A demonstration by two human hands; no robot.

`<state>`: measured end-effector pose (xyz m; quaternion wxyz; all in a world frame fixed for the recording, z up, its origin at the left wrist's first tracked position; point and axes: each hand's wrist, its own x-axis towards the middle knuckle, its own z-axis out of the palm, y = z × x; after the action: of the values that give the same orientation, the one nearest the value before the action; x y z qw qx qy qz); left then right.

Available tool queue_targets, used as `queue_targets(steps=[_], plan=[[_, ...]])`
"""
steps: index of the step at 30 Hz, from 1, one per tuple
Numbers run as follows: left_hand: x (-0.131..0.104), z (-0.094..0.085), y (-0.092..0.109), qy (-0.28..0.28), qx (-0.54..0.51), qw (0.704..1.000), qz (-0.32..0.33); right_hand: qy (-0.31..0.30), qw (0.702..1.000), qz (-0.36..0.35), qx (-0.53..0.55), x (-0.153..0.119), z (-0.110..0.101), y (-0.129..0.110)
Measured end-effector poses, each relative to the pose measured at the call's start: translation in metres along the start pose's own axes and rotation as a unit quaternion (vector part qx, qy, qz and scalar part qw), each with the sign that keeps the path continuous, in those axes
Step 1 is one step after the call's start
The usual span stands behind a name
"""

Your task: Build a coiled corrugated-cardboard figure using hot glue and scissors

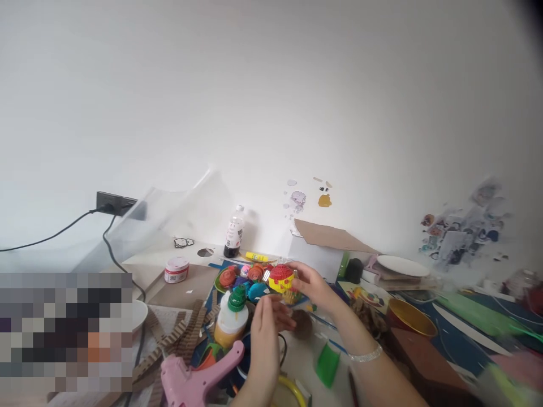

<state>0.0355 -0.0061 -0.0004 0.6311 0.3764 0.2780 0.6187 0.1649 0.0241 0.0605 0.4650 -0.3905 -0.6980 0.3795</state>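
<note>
My right hand (309, 285) reaches in from the right, its fingers at the side of a red and yellow ridged paper piece (281, 278); the far fingertips are hidden behind it. My left hand (271, 319) is raised just in front, fingers stretched out and apart, with nothing seen in it. Beside the left hand stands a white and yellow bottle (231, 325) with a green coiled piece (237, 298) on top. Orange coiled paper roses (228, 276) and a blue piece (258, 291) lie behind the bottle. A brown round object (302, 324) sits under the right hand.
A pink glue gun (197, 376) lies at the front, left of my left forearm. Corrugated strips (163, 342) and a white bowl (138, 315) are at the left. A dark-filled bottle (234, 233) stands by the wall. A yellow bowl (411, 317) is at the right.
</note>
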Motion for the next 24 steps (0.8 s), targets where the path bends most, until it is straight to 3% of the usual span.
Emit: queue_targets(steps=[3, 6, 14, 19, 24], plan=[[-0.004, -0.003, 0.003, 0.024, 0.108, 0.989, 0.099, 0.006, 1.000, 0.002, -0.024, -0.029, -0.008, 0.006], [-0.009, -0.003, 0.002, -0.003, 0.225, 0.961, 0.159, 0.017, 0.999, 0.015, -0.030, -0.054, -0.013, 0.020], [-0.011, -0.003, -0.009, -0.018, 0.316, 0.934, 0.165, 0.028, 0.999, 0.002, -0.021, -0.073, -0.019, 0.039], [-0.005, -0.003, -0.008, -0.051, 0.279, 0.953, 0.111, 0.037, 0.999, -0.006, -0.023, -0.073, -0.018, 0.042], [-0.003, -0.003, -0.004, -0.060, 0.286, 0.948, 0.126, 0.050, 0.997, -0.015, -0.061, -0.073, -0.013, 0.038]])
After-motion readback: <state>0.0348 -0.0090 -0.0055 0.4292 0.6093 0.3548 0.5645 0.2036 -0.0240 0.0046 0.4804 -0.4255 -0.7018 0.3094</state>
